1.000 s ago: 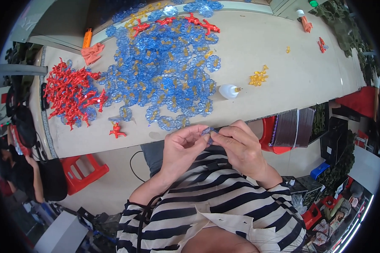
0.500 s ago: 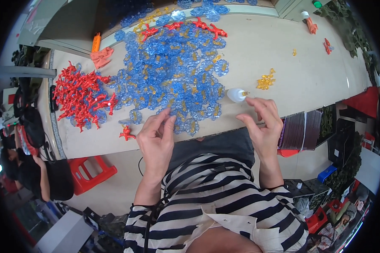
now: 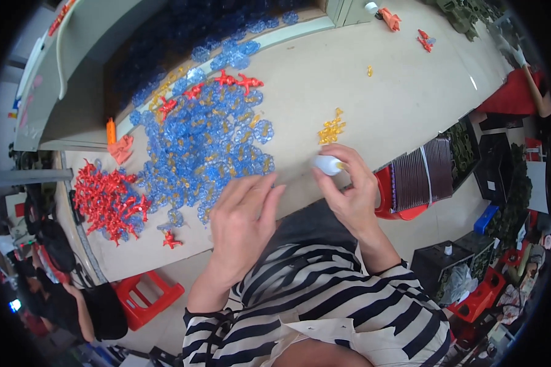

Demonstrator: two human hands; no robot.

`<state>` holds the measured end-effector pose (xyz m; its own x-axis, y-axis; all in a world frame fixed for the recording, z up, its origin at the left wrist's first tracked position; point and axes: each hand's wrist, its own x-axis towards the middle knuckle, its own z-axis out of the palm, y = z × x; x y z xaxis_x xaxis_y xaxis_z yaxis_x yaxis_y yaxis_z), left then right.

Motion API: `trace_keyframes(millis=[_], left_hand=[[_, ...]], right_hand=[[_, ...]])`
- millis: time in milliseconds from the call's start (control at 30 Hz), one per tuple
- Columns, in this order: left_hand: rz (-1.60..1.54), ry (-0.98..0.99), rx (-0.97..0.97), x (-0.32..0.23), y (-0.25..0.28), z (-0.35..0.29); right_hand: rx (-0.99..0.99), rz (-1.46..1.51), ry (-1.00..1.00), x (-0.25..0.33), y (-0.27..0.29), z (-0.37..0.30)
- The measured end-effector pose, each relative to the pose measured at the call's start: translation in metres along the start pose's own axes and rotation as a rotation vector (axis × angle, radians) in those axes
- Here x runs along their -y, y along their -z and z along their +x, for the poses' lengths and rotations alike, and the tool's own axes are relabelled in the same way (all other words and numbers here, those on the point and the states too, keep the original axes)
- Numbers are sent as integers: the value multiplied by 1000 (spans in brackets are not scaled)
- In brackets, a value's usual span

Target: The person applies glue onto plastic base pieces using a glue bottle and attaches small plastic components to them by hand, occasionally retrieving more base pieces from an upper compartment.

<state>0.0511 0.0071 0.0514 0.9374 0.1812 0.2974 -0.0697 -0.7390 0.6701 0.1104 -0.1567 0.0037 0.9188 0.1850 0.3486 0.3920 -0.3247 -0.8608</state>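
My right hand (image 3: 356,192) has its thumb and fingers around a small white squeeze bottle (image 3: 327,164) with a yellowish tip, close to the table's front edge. My left hand (image 3: 243,211) is just left of it, thumb and fingertips brought close together in a loose pinch; what is between them, if anything, I cannot make out. Beyond the left hand spreads a large heap of clear blue flower-shaped pieces (image 3: 196,137) with yellow bits in them. A small pile of clear yellow pieces (image 3: 331,127) lies behind the bottle.
At the left sits a pile of red figure-like pieces (image 3: 107,199), with one red piece (image 3: 171,240) apart near the front edge. An orange cloth (image 3: 121,148) and an orange tube (image 3: 111,131) lie by the grey cabinet frame. A red stool (image 3: 147,300) stands below left.
My right hand has closed on the white bottle, which stood on the table before. The view has turned, so the table and heaps appear shifted left. The left hand stays loosely pinched.
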Motion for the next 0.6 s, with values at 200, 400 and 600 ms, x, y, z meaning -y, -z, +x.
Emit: trace_keyframes(millis=[200, 400, 600], left_hand=[[244, -138, 90, 16, -11, 68], [440, -201, -111, 92, -15, 153], [572, 97, 58, 113, -31, 196]], right_hand=[[-21, -14, -195, -22, 23, -4], [-88, 29, -90, -33, 23, 3], [-72, 21, -42, -38, 19, 7]])
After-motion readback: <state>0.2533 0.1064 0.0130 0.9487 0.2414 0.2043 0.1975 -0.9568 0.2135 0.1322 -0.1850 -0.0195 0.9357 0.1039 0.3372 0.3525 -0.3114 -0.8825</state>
